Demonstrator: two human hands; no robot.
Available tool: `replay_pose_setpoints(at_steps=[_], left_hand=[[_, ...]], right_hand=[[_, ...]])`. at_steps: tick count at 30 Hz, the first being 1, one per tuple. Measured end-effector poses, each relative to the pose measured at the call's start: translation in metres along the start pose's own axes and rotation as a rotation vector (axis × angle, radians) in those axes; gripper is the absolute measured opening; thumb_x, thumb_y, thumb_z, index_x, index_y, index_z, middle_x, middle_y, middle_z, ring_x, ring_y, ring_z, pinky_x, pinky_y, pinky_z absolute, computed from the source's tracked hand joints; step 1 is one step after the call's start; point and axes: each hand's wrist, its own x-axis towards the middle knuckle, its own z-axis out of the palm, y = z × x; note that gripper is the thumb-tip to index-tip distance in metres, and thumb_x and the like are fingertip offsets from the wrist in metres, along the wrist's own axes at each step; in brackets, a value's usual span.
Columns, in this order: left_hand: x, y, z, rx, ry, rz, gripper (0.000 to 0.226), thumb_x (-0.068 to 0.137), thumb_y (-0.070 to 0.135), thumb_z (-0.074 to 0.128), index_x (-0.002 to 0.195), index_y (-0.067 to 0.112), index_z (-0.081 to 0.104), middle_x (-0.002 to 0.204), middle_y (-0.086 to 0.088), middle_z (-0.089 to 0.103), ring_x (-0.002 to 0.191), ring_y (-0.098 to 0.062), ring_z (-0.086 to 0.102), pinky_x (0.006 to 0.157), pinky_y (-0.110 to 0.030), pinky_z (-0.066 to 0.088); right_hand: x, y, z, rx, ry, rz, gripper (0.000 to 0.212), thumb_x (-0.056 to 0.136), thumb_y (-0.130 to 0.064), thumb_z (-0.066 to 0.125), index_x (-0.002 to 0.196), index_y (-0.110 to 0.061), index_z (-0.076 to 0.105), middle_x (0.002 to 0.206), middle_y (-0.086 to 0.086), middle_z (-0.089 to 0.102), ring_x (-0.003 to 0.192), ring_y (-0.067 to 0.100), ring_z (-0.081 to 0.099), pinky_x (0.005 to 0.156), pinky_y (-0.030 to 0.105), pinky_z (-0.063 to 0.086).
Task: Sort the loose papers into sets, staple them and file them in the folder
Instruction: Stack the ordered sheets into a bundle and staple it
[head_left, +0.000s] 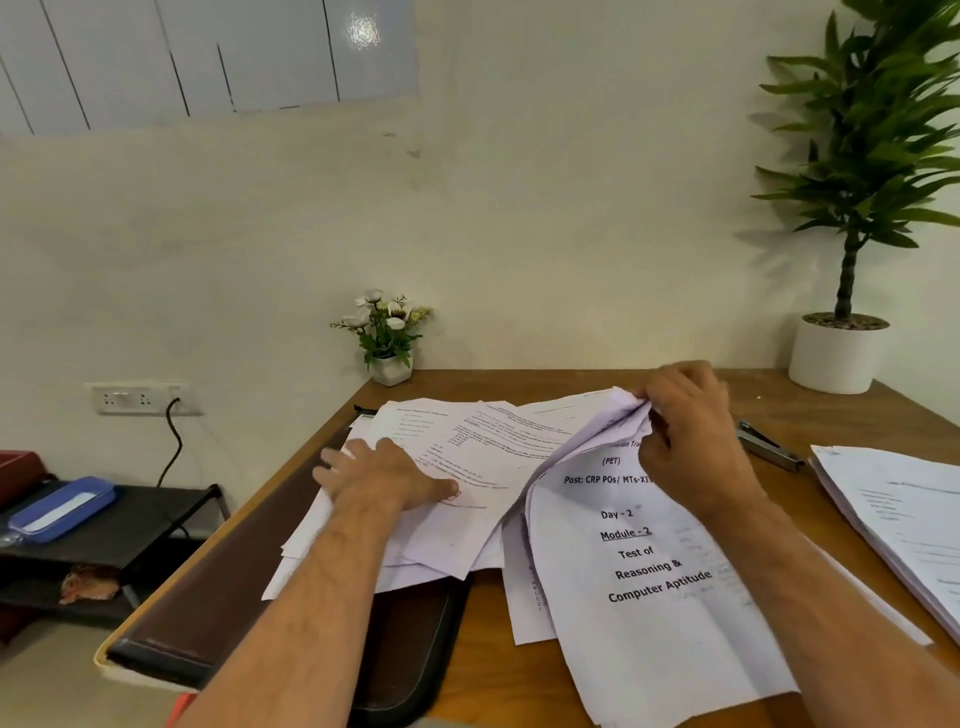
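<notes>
Print on the loose papers (467, 452) at centre frame is too blurred to read, and a dark folder (415, 639) lies mostly hidden beneath them. Right hand (691, 431) pinches the top corner of a set headed "Day - 2, Module - 2, Test of Reasoning & Computer Aptitude" (639, 566). Left hand (384, 478) presses flat, fingers spread, on the pile. Stapler (766, 446) lies right of the hand, partly hidden.

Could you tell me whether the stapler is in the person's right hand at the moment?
No, the stapler lies on the desk beyond the right hand, which pinches a corner of the papers.
</notes>
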Motion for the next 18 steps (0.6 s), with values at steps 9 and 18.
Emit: replay_pose_setpoints(at_steps=[9, 18], left_hand=[[-0.009, -0.007, 0.001, -0.120, -0.014, -0.030, 0.134, 0.044, 0.089, 0.075, 0.152, 0.022, 0.032, 0.161, -0.011, 0.021, 0.147, -0.032, 0.018, 0.115, -0.052, 0.028], [-0.018, 0.027, 0.010, -0.518, -0.035, 0.105, 0.048, 0.098, 0.028, 0.061, 0.141, 0.010, 0.049, 0.142, -0.010, 0.055, 0.118, -0.027, 0.055, 0.083, -0.030, 0.043]], right_hand=[[0.080, -0.016, -0.078, -0.130, -0.048, -0.117, 0.045, 0.066, 0.014, 0.066, 0.088, -0.025, 0.061, 0.081, 0.000, 0.065, 0.079, -0.001, 0.041, 0.093, 0.046, 0.023], [0.061, -0.018, -0.022, -0.184, -0.265, -0.097, 0.043, 0.063, -0.004, 0.041, 0.092, -0.027, 0.063, 0.080, -0.011, 0.054, 0.084, 0.020, 0.053, 0.088, 0.030, 0.016]])
